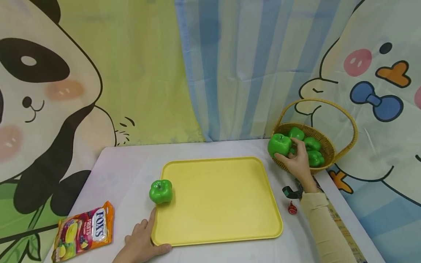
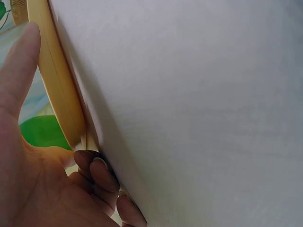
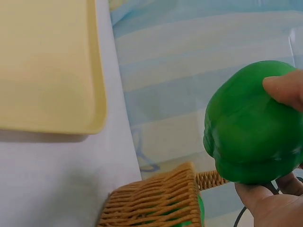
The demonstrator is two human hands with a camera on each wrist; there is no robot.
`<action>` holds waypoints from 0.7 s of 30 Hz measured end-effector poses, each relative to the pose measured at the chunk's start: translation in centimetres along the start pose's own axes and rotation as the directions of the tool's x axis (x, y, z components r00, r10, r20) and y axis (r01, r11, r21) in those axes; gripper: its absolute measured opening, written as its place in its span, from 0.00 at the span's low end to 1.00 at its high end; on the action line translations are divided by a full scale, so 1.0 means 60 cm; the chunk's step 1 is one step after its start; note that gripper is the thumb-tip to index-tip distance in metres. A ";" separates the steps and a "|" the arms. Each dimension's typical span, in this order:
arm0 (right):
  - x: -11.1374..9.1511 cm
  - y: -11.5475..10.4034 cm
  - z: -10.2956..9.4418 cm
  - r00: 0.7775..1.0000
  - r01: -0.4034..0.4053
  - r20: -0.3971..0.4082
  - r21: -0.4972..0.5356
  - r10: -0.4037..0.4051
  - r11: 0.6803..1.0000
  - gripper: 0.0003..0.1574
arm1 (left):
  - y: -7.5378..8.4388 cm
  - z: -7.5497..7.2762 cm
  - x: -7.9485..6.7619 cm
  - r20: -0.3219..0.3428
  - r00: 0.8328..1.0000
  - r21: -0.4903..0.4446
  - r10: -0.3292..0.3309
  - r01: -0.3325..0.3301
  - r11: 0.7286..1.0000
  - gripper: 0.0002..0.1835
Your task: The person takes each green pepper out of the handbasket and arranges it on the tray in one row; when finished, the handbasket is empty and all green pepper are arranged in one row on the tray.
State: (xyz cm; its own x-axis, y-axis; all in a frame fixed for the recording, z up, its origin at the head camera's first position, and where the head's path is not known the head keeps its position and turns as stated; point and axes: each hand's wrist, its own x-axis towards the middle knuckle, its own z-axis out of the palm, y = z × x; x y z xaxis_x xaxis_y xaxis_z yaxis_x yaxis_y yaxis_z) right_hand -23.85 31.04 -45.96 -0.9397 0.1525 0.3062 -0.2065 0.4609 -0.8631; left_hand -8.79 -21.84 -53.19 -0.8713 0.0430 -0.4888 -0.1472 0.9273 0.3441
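My right hand (image 1: 298,160) holds a green bell pepper (image 1: 279,144) at the left rim of a wicker basket (image 1: 329,148). In the right wrist view, thumb and fingers grip that pepper (image 3: 251,123) from opposite sides, with the basket (image 3: 151,201) below it. Several more green peppers (image 1: 314,158) lie in the basket. My left hand (image 1: 141,237) touches the lower left corner of a yellow tray (image 1: 217,201), its thumb along the front edge and a finger along the left side. Another green bell pepper (image 1: 161,191) sits at the tray's left edge, just beyond that hand.
An orange FOX'S fruits candy bag (image 1: 83,232) lies at the table's left. Near my right forearm are a dark green object (image 1: 292,192) and a small red bell-like trinket (image 1: 292,208). Printed cloth hangs behind the white table (image 1: 131,171).
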 end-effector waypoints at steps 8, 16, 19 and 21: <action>-0.012 0.001 0.032 0.996 -0.004 0.093 -0.011 0.005 1.000 0.54 | 0.001 0.000 -0.001 0.012 1.000 0.003 -0.004 0.004 1.000 0.78; -0.028 0.000 0.070 0.976 0.008 0.220 -0.052 0.004 0.999 0.53 | -0.002 0.008 -0.001 -0.010 1.000 0.000 0.013 -0.013 1.000 0.78; -0.030 0.002 0.080 0.972 0.033 0.233 -0.037 -0.024 0.999 0.50 | -0.002 0.007 -0.001 -0.010 1.000 0.008 0.016 -0.016 1.000 0.78; -0.031 0.005 0.086 0.971 0.047 0.238 -0.027 -0.039 0.999 0.48 | -0.001 0.005 0.000 -0.005 1.000 0.008 0.009 -0.009 1.000 0.78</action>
State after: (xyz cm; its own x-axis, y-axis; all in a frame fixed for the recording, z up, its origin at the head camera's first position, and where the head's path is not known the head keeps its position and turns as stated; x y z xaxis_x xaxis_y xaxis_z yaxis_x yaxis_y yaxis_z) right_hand -23.57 26.35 -48.85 -0.9687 -0.0781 0.2355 -0.2429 0.4910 -0.8366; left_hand -8.63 -21.77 -53.48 -0.8747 0.0495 -0.4821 -0.1356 0.9300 0.3415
